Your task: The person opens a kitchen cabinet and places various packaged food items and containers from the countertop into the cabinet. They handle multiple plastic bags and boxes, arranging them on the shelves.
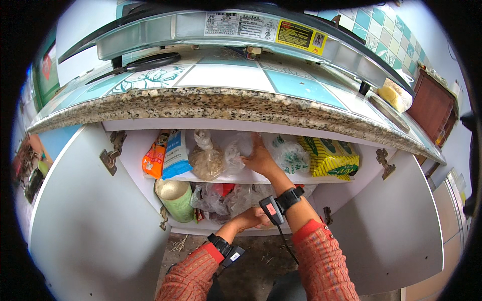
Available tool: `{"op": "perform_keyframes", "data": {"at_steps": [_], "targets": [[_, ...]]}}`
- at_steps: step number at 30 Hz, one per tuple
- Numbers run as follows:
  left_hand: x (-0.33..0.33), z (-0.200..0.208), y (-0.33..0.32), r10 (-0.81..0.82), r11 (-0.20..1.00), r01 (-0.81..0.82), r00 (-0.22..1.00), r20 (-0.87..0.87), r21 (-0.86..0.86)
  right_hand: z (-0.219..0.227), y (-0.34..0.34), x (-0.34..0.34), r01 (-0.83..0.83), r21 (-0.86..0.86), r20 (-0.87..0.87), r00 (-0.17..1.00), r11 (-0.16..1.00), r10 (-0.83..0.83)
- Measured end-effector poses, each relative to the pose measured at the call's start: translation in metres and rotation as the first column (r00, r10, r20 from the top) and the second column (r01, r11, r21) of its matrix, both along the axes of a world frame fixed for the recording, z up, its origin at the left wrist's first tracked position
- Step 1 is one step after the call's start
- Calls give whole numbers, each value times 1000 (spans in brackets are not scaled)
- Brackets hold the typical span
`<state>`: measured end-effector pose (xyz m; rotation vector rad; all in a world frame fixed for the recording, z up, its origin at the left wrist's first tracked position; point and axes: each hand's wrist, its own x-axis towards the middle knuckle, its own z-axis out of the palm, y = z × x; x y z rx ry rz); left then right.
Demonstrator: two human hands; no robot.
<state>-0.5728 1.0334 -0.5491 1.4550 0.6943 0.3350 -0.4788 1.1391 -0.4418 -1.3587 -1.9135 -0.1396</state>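
Observation:
Inside the open cabinet, my right hand [262, 159] reaches onto the upper shelf. Its thumb and fingers are spread beside a clear plastic bag [234, 156], and I cannot tell whether they touch it. My left hand [253, 217] is lower, in front of the bottom compartment, its fingers curled; whatever they may hold is hidden. Left of the clear bag sits a knotted bag of brownish contents [207, 161], then a blue and white packet [175, 154] and an orange packet [155, 154]. To the right lie a bag with green print [292, 155] and a yellow-green striped package [332, 157].
A green cylinder [175, 201] and crumpled plastic bags [213, 199] occupy the bottom compartment. Cabinet doors stand open at left [95, 215] and right [386, 220]. Overhead juts a granite counter edge [236, 103] with a gas stove [186, 29] above. Dry straw bits litter the floor [251, 256].

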Motion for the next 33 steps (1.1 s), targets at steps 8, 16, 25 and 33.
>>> {"op": "perform_keyframes", "data": {"at_steps": [8,16,25,33], "targets": [[-10,17,3,50,995,-55,997,59,85,35,22,-4,-130,-88,-164,980,988,115],[-39,66,23,256,921,-377,768,587,93,60,24,2,-302,-473,-236,949,828,211],[-63,83,23,420,904,-383,709,566,-191,79,-18,10,-308,-477,-433,897,823,85],[-64,81,23,386,921,-360,788,480,-148,31,-10,-7,-201,-303,58,972,932,228]]}}
